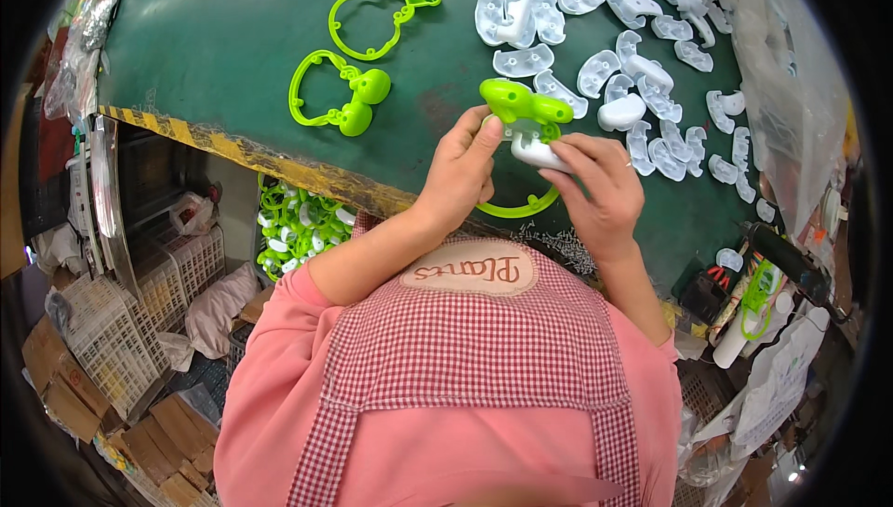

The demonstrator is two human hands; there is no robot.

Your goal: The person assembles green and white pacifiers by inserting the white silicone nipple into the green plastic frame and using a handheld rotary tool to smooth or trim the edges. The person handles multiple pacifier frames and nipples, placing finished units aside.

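Note:
Close to the table's near edge, my left hand (462, 170) grips a bright green plastic ring frame (513, 96) with rounded knobs at its top. The frame's ring curves down between my hands. My right hand (601, 186) has its thumb and fingers closed on a glossy white plastic shell (538, 153), held against the frame just under the knobs. Fingers partly cover where the two parts meet. Two more green ring frames, one (356, 100) nearer and one (377, 25) farther, lie on the table to the left.
Many loose white shells (595, 73) spread over the right of the green table (233, 51). Small screws (558, 245) are heaped at the near edge. Below the striped edge stands a bin of green and white parts (298, 228). A dark-handled tool (786, 260) lies at right.

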